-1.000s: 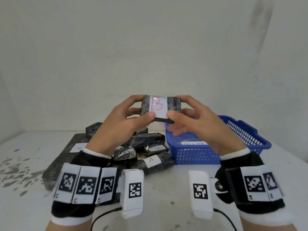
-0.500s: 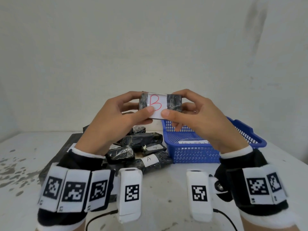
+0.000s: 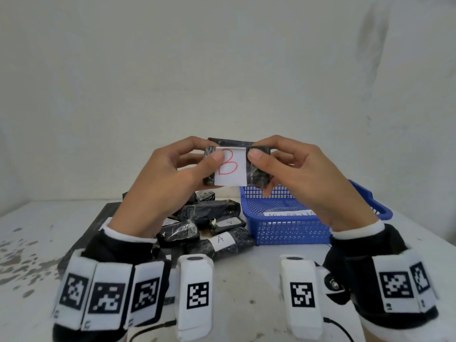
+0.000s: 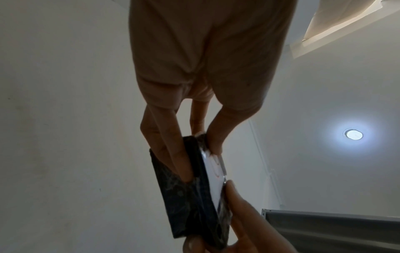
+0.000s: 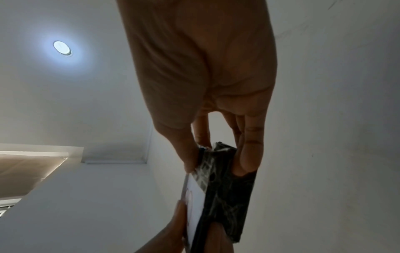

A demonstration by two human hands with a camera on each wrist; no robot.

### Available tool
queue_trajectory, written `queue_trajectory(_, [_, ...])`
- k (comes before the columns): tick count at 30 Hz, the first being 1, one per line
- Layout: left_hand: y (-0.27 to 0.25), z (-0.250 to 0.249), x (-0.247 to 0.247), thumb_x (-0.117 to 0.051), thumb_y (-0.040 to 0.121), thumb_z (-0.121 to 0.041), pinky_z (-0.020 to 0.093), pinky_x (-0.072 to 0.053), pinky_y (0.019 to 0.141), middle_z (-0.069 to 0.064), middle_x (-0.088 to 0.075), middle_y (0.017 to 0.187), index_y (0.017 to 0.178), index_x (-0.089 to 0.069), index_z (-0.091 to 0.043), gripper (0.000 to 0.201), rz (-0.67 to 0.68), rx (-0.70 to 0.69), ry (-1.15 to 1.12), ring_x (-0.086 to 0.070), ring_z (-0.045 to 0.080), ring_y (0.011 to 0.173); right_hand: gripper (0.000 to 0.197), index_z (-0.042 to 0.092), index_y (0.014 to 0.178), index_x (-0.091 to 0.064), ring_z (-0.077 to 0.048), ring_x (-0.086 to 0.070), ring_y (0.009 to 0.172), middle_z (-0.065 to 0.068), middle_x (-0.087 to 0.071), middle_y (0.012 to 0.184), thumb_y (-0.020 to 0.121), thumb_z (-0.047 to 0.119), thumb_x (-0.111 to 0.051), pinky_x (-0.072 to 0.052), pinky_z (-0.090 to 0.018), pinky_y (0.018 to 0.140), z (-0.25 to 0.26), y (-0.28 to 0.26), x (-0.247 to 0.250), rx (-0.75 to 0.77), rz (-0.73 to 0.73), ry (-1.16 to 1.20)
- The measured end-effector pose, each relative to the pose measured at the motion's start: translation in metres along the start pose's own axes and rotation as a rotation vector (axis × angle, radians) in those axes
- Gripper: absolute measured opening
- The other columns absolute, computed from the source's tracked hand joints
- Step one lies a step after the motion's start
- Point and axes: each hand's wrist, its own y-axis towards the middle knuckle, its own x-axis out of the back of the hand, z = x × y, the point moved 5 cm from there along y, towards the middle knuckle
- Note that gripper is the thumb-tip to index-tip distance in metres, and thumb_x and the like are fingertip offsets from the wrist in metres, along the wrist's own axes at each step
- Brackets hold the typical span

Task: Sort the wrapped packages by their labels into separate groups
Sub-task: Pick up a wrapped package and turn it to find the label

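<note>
Black "B"-labelled package [image 3: 256,174], held aloft

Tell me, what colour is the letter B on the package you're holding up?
Red, on a white label on the black package. The head view shows it best.

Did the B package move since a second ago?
No, hardly. The B package stays just above the blue basket at its left corner. It only tipped to face the camera more.

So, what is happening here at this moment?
A person holds one black wrapped package up in front of them, left hand and right hand each pinching an end. Its white label shows a red B. Below, more black packages lie piled on the table, one labelled A, beside a blue basket.
</note>
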Motion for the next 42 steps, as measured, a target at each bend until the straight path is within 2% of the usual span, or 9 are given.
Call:
queue_trajectory(5, [0.000, 0.001, -0.003, -0.068, 0.083, -0.022, 0.025, -0.059, 0.071, 0.018, -0.073, 0.095, 0.093, -0.069, -0.011, 0.015, -0.003, 0.015, 0.005, -0.069, 0.016, 0.074, 0.018, 0.016, 0.093, -0.074, -0.020, -0.060, 0.057, -0.007, -0.070, 0.074, 0.091, 0.033, -0.067, -0.055, -0.031, 0.062, 0.000, 0.000, 0.000, 0.007, -0.016, 0.017])
queue_trajectory(10, [-0.004, -0.003, -0.008, -0.071, 0.068, -0.033, 0.026, -0.059, 0.069, 0.017, -0.073, 0.092, 0.089, -0.069, -0.012, 0.030, 0.015, -0.006, 0.025, -0.070, 0.020, 0.077, 0.022, 0.015, 0.094, -0.074, -0.015, -0.060, 0.058, -0.006, -0.069, 0.073, 0.086, 0.035, -0.071, -0.052, -0.026, 0.055, 0.000, 0.000, 0.001, 0.020, -0.014, 0.036])
queue_trajectory(16, [-0.003, -0.004, -0.007, -0.063, 0.074, -0.043, 0.028, -0.059, 0.070, 0.017, -0.073, 0.095, 0.090, -0.069, -0.007, 0.041, 0.035, -0.010, 0.021, -0.069, 0.024, 0.080, 0.031, 0.019, 0.088, -0.073, -0.017, -0.063, 0.068, -0.001, -0.070, 0.080, 0.068, 0.043, -0.075, -0.056, -0.026, 0.062, 0.002, -0.001, 0.002, 0.053, 0.004, 0.049])
queue_trajectory(19, [-0.002, -0.004, -0.005, -0.064, 0.087, -0.027, 0.030, -0.059, 0.070, 0.008, -0.073, 0.088, 0.079, -0.068, -0.012, 0.018, 0.021, -0.012, 0.024, -0.066, 0.018, 0.076, 0.033, 0.018, 0.089, -0.074, -0.019, -0.063, 0.075, -0.008, -0.072, 0.092, 0.074, 0.047, -0.071, -0.056, -0.032, 0.067, 0.001, -0.002, 0.000, 0.003, 0.029, 0.078])
queue_trajectory(23, [-0.002, -0.006, -0.006, -0.071, 0.074, -0.030, 0.036, -0.049, 0.077, -0.010, -0.065, 0.085, 0.073, -0.061, -0.028, 0.010, 0.006, -0.091, 0.143, -0.062, 0.016, 0.084, 0.027, 0.034, 0.106, -0.062, -0.022, -0.069, 0.077, -0.005, -0.068, 0.105, 0.087, 0.020, -0.076, -0.058, -0.039, 0.071, 0.000, -0.001, 0.001, -0.013, 0.025, 0.129])
queue_trajectory(26, [-0.006, -0.009, -0.009, -0.069, 0.068, -0.029, 0.045, -0.051, 0.073, -0.004, -0.066, 0.103, 0.081, -0.045, -0.032, 0.028, -0.010, -0.089, 0.127, -0.069, 0.028, 0.078, 0.060, 0.047, 0.128, -0.050, -0.028, -0.074, 0.084, -0.011, -0.068, 0.114, 0.082, 0.024, -0.081, -0.057, -0.045, 0.087, -0.003, 0.002, 0.004, -0.019, -0.001, 0.124])
queue_trajectory(31, [-0.004, -0.001, -0.005, -0.072, 0.059, -0.034, 0.035, -0.046, 0.069, 0.000, -0.071, 0.101, 0.102, -0.046, -0.033, 0.050, -0.050, 0.040, 0.125, -0.064, 0.018, 0.072, 0.041, 0.035, 0.115, -0.068, -0.025, -0.073, 0.095, -0.007, -0.077, 0.096, 0.074, 0.029, -0.073, -0.053, -0.045, 0.100, -0.005, 0.003, 0.003, -0.071, 0.031, 0.153])
queue_trajectory(37, [-0.002, 0.000, -0.002, -0.072, 0.084, -0.016, 0.039, -0.044, 0.079, 0.003, -0.076, 0.087, 0.101, -0.063, -0.027, 0.021, -0.038, 0.031, 0.131, -0.062, 0.027, 0.078, 0.029, 0.037, 0.109, -0.071, -0.015, -0.068, 0.068, -0.001, -0.073, 0.080, 0.092, 0.014, -0.066, -0.055, -0.027, 0.061, -0.002, 0.001, 0.000, -0.083, 0.024, 0.079])
queue_trajectory(42, [-0.003, -0.003, -0.004, -0.069, 0.086, -0.016, 0.050, -0.051, 0.097, 0.011, -0.076, 0.090, 0.097, -0.071, -0.023, 0.013, -0.018, 0.042, 0.094, -0.069, 0.038, 0.093, 0.021, 0.031, 0.105, -0.072, -0.016, -0.064, 0.057, -0.002, -0.074, 0.075, 0.086, 0.023, -0.073, -0.049, -0.028, 0.052, -0.003, -0.001, 0.001, -0.110, 0.006, 0.052])
